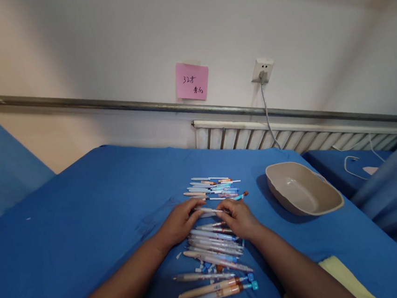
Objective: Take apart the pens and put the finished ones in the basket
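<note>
Pen (210, 209) between both hands (177, 220) (240, 216)

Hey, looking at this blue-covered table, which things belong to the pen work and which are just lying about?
Apparently part of the job:
- pale pen between left hand and right hand
- pens beyond the hands
- nearer pens
- small loose pieces

Apparently not in use:
- beige basin
- yellow cloth
- pink wall note
- plugged-in cord
</note>
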The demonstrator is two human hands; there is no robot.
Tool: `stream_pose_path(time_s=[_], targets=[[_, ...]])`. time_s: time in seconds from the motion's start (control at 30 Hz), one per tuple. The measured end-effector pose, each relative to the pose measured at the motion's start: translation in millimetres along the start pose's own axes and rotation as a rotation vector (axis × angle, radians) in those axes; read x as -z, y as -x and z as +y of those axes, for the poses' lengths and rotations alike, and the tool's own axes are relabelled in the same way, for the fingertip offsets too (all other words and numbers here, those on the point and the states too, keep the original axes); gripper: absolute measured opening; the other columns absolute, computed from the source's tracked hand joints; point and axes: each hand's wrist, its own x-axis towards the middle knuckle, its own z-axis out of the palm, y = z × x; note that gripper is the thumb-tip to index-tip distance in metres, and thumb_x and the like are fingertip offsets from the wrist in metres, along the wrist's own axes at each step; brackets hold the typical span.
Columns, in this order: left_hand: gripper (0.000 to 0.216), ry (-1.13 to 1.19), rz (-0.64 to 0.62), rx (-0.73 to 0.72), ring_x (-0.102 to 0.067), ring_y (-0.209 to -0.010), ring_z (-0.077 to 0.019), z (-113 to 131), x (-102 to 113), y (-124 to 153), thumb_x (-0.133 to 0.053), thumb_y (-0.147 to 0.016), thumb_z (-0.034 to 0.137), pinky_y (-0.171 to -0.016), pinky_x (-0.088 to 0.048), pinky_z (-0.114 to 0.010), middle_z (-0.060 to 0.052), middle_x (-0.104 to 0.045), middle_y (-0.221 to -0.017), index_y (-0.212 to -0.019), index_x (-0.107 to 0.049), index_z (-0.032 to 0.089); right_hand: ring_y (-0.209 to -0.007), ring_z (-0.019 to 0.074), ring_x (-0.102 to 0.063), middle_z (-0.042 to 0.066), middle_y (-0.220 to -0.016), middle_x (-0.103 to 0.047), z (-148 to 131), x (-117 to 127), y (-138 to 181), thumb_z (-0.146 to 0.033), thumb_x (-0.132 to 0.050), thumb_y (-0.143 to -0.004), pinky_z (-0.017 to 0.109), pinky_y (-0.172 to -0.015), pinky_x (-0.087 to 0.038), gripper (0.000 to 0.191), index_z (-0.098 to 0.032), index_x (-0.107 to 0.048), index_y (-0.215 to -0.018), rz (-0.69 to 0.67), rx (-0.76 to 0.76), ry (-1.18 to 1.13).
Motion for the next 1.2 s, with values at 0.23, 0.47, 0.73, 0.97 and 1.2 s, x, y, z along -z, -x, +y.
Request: stream_pose_path(time_s=[0.23,0.47,0.73,0.97,1.2], targets=[[0.037,-0.055,0.022,0.142,-0.057,-0.059,-0.0149,-1.0,6.3,-4.0,-0.035,-0.092,0.042,-0.059,-0.041,-0.024,0.002,-0.061,-0.06,-0.082,-0.061,0.018,-0.073,0.0135,-0.056,-0.001,-0.076,-0.063,7.2,2.6,-1.8,-0.025,-0.054,-0.086,0.023,-0.066,-0.038,0.009,-0.021,-0.061,-0.085,0.013,-0.023,0.027],[0.027,-0.037,0.205,0.157,-0.06,-0.067,-0.0156,-8.6,7.1,-4.9,-0.047,-0.085,0.04,-0.061,-0.044,-0.024,0.001,-0.067,-0.075,-0.093,-0.063,0.019,-0.078,0.0145,-0.056,0.001,-0.083,-0.063,17.8,12.8,-2.4,-0.022,-0.054,-0.085,0.023,-0.07,-0.038,0.005,-0.02,-0.059,-0.083,-0.017,-0.034,0.124],[0.029,-0.046,0.417,0.177,-0.062,-0.073,-0.0169,-15.1,11.3,-5.2,-0.05,-0.082,0.039,-0.07,-0.048,-0.027,-0.001,-0.067,-0.079,-0.095,-0.062,0.017,-0.077,0.0156,-0.057,0.003,-0.086,-0.064,25.0,25.1,-2.4,-0.02,-0.053,-0.084,0.024,-0.068,-0.038,0.006,-0.02,-0.058,-0.088,-0.061,-0.111,0.203],[0.029,0.003,0.293,0.157,-0.059,-0.071,-0.0165,-5.8,4.3,-4.7,-0.049,-0.082,0.042,-0.068,-0.047,-0.026,-0.001,-0.066,-0.076,-0.088,-0.064,0.018,-0.071,0.0149,-0.058,0.002,-0.085,-0.065,14.6,15.0,-3.8,-0.025,-0.05,-0.087,0.024,-0.064,-0.039,0.01,-0.02,-0.053,-0.096,0.041,-0.141,0.091],[0.027,-0.014,0.186,0.155,-0.057,-0.07,-0.0158,-3.2,1.9,-4.6,-0.05,-0.083,0.041,-0.066,-0.045,-0.026,0.0,-0.065,-0.078,-0.089,-0.063,0.018,-0.074,0.0148,-0.058,0.001,-0.082,-0.065,17.9,6.7,-4.7,-0.019,-0.055,-0.082,0.024,-0.067,-0.037,0.007,-0.02,-0.054,-0.089,-0.054,-0.142,0.166]])
